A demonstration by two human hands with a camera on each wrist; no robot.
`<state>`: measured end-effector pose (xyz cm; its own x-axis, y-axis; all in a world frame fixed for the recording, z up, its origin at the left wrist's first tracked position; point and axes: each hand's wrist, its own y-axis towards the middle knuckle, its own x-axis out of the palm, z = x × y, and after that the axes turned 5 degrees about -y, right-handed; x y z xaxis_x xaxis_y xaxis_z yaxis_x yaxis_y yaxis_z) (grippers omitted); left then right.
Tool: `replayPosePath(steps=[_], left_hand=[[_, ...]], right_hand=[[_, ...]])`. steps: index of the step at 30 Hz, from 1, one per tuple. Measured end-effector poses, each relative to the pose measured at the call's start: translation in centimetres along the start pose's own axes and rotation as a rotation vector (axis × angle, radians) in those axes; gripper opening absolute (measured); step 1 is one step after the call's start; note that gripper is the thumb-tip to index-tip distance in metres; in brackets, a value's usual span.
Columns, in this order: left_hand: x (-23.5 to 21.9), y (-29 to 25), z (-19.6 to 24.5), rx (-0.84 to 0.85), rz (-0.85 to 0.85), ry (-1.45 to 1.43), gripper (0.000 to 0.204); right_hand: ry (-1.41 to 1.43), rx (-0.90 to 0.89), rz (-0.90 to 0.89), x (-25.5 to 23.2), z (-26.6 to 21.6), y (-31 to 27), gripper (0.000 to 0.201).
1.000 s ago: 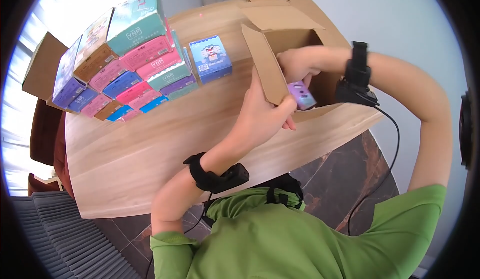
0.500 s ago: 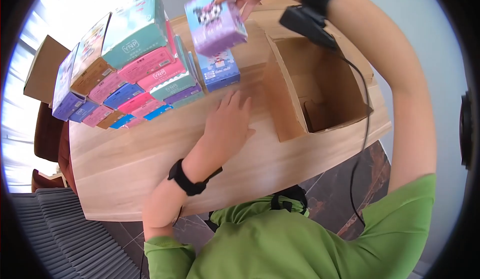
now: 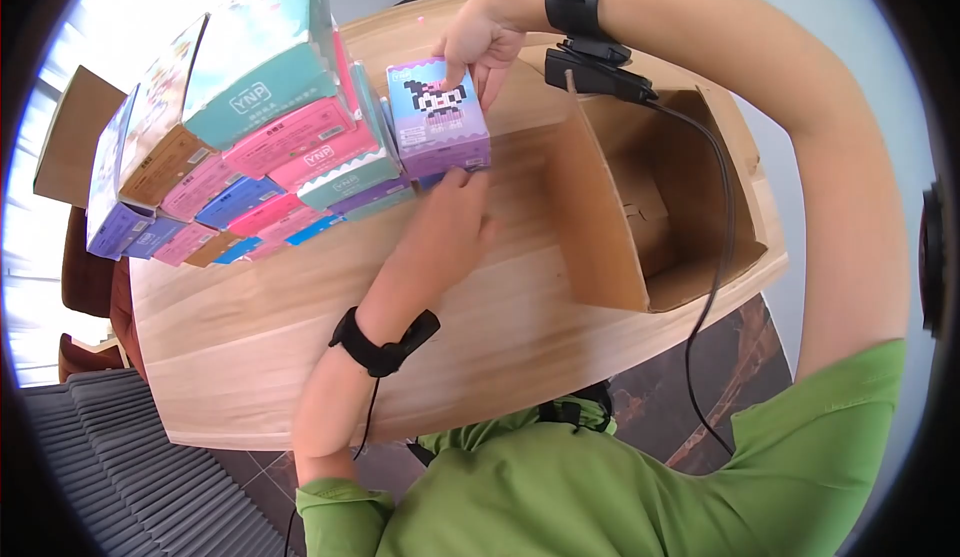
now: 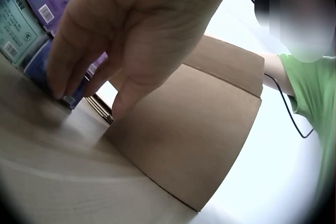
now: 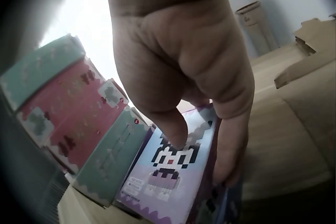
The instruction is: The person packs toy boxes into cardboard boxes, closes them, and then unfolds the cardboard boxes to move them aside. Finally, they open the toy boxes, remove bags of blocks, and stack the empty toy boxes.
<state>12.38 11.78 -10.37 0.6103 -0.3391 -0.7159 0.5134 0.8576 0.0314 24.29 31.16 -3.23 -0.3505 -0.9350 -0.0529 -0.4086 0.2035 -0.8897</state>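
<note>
My right hand grips a purple box with a pixel-art figure from above, thumb on its printed face. It sits on top of a blue box whose edge shows below, beside the stack of colourful boxes. My left hand lies on the wooden table with straight fingers touching the lower blue box. An open cardboard carton stands to the right; what shows of its inside is bare.
The stack of pink, teal, purple and brown boxes fills the table's far left. A second cardboard box stands behind it. A cable runs from my right wrist over the carton. The table's near edge is in front of me; dark floor below.
My right hand lifted the purple box out of the carton, carried it left and lowered it onto the blue box. My left hand left the carton flap and moved to the blue box.
</note>
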Motion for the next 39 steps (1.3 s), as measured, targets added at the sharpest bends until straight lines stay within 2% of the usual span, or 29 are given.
replayPosePath(steps=[4,7,13,16,17,19,21,22,23,25,26,28,30,31,32,33,34,35,36,39], left_hand=[[-0.2,-0.1,-0.2,0.036,0.019,0.016,0.042],[-0.4,-0.2,-0.3,0.039,0.025,-0.008,0.039],[-2.9,1.1,4.0,-0.225,-0.087,0.067,0.04],[-3.4,2.4,5.1,-0.056,0.282,0.28,0.048],[-3.4,3.2,4.5,-0.018,0.278,0.335,0.051],[-3.6,5.2,2.5,0.054,0.255,0.436,0.056],[-4.3,6.6,1.9,0.086,0.079,0.58,0.063],[-4.6,7.4,1.9,0.109,-0.003,0.653,0.067],[-5.0,8.0,2.2,0.041,-0.095,0.704,0.071],[-5.5,9.0,2.6,-0.1,-0.285,0.804,0.081],[-5.6,10.4,1.4,-0.112,-0.219,0.685,0.08],[-5.8,13.6,-1.7,-0.135,-0.083,0.444,0.081],[-6.2,14.6,-2.0,-0.288,-0.069,0.498,0.078],[-6.3,14.8,-2.1,-0.366,-0.06,0.527,0.077],[-6.3,14.8,-2.1,-0.379,-0.138,0.515,0.075],[-6.3,14.7,-2.1,-0.394,-0.215,0.503,0.074],[-6.3,14.7,-2.2,-0.41,-0.293,0.491,0.072],[-6.3,14.7,-2.3,-0.412,-0.302,0.496,0.07],[-6.3,14.8,-2.4,-0.411,-0.309,0.5,0.069],[-6.3,14.9,-2.7,-0.416,-0.316,0.511,0.065]], right_hand=[[-0.146,-0.003,0.011,0.2,-0.2,0.1,0.051],[-0.255,-0.011,0.115,0.3,0.2,-0.3,0.055],[-0.539,-0.01,0.167,1.1,0.2,-2.4,0.056],[-0.591,-0.07,0.337,1.6,-0.6,-4.7,0.062],[-0.596,-0.092,0.401,1.7,-0.9,-5.4,0.063],[-0.538,-0.282,0.483,-0.1,-1.4,-7.0,0.059],[-0.568,-0.56,0.55,0.1,-1.5,-11.1,0.03],[-0.568,-0.575,0.586,0.6,-0.9,-13.1,0.029],[-0.568,-0.59,0.622,1.7,0.1,-15.0,0.028],[-0.595,-0.47,0.561,4.3,2.5,-18.2,0.028],[-0.569,-0.366,0.317,5.4,3.1,-20.0,0.026],[-0.659,-0.192,0.087,8.3,5.5,-21.2,0.043],[-0.958,-0.26,0.096,11.6,9.1,-20.5,0.056],[-1.021,-0.336,0.154,13.2,11.0,-20.3,0.055],[-1.086,-0.409,0.218,14.8,12.9,-20.2,0.054],[-1.036,-0.413,0.343,16.5,14.4,-19.7,0.052],[-1.023,-0.357,0.388,17.9,15.1,-19.1,0.05],[-1.009,-0.3,0.434,18.9,15.7,-18.5,0.049],[-0.975,-0.297,0.481,19.4,16.7,-17.6,0.038],[-0.867,-0.275,0.484,19.2,17.3,-16.6,0.029]])
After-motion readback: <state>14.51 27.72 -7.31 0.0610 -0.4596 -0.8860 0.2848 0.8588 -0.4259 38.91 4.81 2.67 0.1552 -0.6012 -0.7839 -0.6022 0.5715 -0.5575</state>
